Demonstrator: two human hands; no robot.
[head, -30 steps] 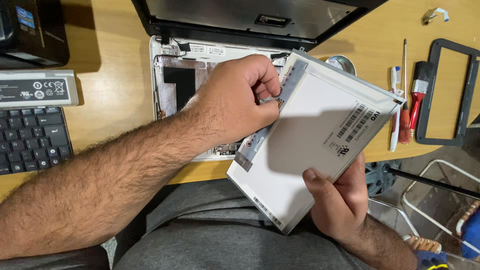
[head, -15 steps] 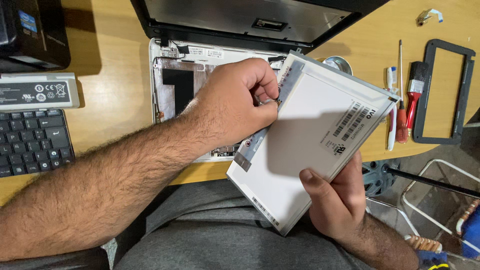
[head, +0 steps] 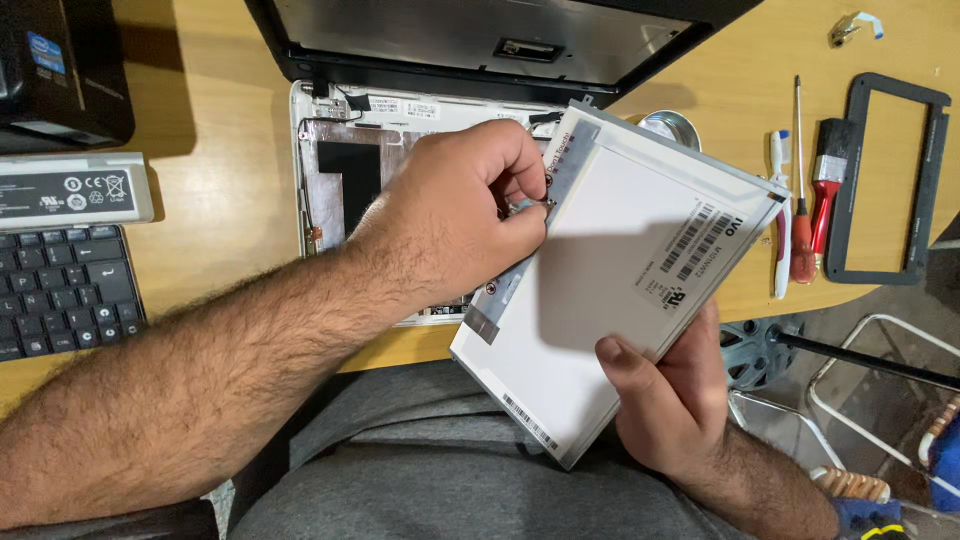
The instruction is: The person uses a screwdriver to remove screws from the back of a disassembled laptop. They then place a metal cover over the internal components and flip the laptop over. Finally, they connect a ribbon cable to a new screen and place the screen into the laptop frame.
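With panel (head: 610,300) already lifted out in right hand (head: 670,405), left hand (head: 460,215) fingers pinch its edge strip; laptop (head: 400,140) lies gutted.

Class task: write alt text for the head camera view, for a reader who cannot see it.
A person's right hand holds a white display panel tilted over an opened laptop, while the left hand pinches at the panel's edge. Screwdrivers lie on the wooden desk.

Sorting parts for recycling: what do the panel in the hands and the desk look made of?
Flat display panel: its back looks like matte white plastic sheet with a thin silvery, likely metal, edge frame, judging by the grey rim. Desk: wood or wood-look laminate, smooth satin tan with faint grain.
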